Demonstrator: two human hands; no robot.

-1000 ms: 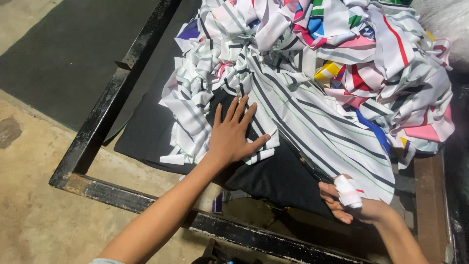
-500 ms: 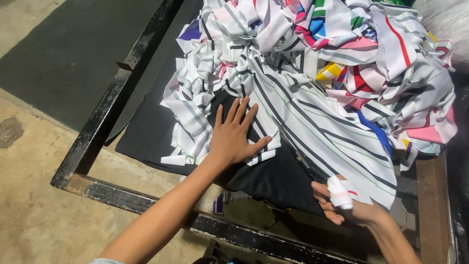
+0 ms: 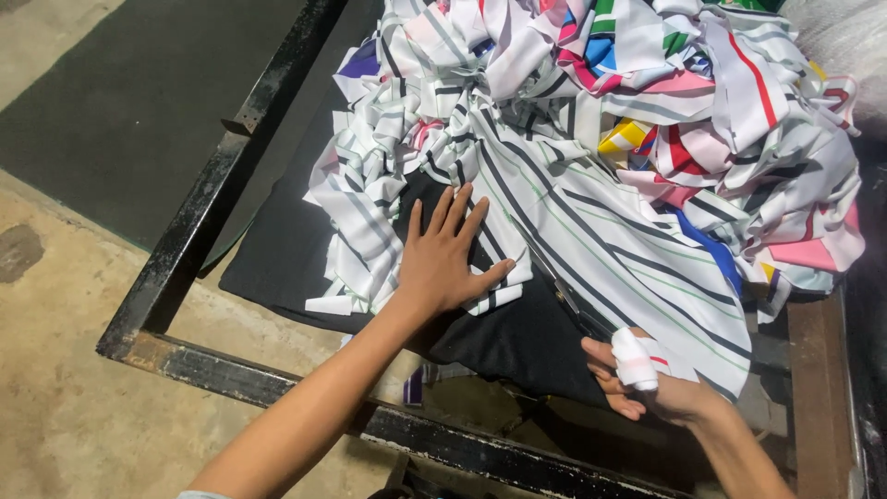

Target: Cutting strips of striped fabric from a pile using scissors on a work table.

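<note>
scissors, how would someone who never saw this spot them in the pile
Start at the heap of striped cloth on the black metal frame. Follow its near edge to the right hand with a white-wrapped finger. The scissors are the dark slim blades running up from it along the cloth.

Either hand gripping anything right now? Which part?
Right hand, thumb wrapped in white tape, grips dark scissors by the handles, blades running along the white striped fabric sheet. Left hand holds nothing; it lies flat, fingers spread, pressing that fabric.
</note>
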